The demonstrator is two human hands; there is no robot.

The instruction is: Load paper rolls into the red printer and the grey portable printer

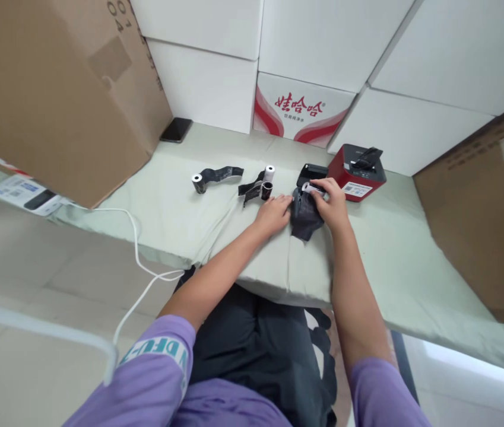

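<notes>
A dark grey piece of cloth (pixel 304 216) lies on the pale green table cover (pixel 180 207). My left hand (pixel 273 214) rests flat beside it, fingertips touching its left edge. My right hand (pixel 332 203) is closed over the cloth's upper right part, pinching a small white roll (pixel 313 188) at its top. Left of the hands stand a white roll (pixel 269 173), a dark roll (pixel 266 190) and a roll with an unwound black strip (pixel 216 175).
A red and black label printer (pixel 357 172) stands just behind my right hand. A phone (pixel 176 130) lies at the back left. Brown cartons (pixel 60 89) flank the table; white boxes (pixel 305 112) line the back. A white cable (pixel 136 237) hangs off the front edge.
</notes>
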